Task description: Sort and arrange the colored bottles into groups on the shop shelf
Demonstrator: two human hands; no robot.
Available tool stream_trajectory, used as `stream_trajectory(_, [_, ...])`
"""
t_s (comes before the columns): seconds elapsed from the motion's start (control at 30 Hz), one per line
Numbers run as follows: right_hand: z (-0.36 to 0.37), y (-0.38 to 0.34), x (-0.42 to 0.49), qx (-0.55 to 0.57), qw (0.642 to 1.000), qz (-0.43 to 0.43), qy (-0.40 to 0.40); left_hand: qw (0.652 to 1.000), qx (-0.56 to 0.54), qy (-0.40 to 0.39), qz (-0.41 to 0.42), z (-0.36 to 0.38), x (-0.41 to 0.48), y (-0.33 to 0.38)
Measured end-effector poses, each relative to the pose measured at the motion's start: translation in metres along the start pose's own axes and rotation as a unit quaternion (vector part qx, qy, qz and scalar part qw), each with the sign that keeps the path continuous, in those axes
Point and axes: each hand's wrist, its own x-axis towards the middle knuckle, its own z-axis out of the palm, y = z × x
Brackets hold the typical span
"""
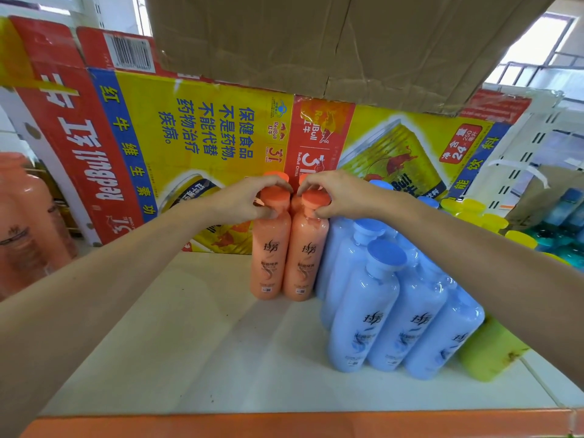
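Nearest the camera, the orange front edge (284, 425) of the shop shelf (196, 343) is running across the bottom, and the white shelf board is lying bare on the left half. To the right, a tight cluster of blue bottles (363, 311) is standing upright, with a green bottle (486, 352) standing just beside it at the shelf's right end.

Further in, two orange bottles are standing upright and touching each other, right against the blue cluster. The left hand (240, 200) is gripping the cap of the left orange bottle (270, 257), fingers curled over the top and thumb pressing at the neck. The right hand (338, 194) is gripping the cap of the right orange bottle (305, 260) the same way. Another orange cap (276, 177) is peeking out behind the hands.

Judging from this, the person is building the orange group next to the finished blue one, seating this pair in line. The next move is likely calling for letting go cleanly without tipping either bottle, then fetching more orange ones; a stock of orange bottles (25, 216) is waiting at the far left.

At the back, a flattened Red Bull carton (205, 131) is lining the shelf, yellow caps (471, 207) are showing far right, and brown cardboard (347, 42) is hanging overhead
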Motion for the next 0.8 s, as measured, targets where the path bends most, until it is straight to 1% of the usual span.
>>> stream_trajectory(0.23, [-0.0006, -0.0024, -0.0013, -0.021, 1.0, -0.005, 0.004, 1.0, -0.007, -0.005, 0.0, 0.0014, -0.0015, -0.0032])
stream_trajectory(0.4, [-0.0026, -0.0042, -0.0056, -0.023, 1.0, -0.006, 0.02, 0.999, -0.01, 0.042, -0.002, 0.0045, -0.0025, -0.0061])
stream_trajectory(0.63, [-0.004, -0.0046, -0.0039, -0.036, 0.999, 0.013, 0.017, 0.999, 0.006, 0.035, -0.003, 0.0032, 0.0025, -0.0028])
stream_trajectory(0.8, [-0.0035, -0.006, -0.0067, -0.032, 0.999, 0.017, 0.023, 0.999, -0.014, 0.048, -0.009, 0.0069, -0.0003, -0.003])
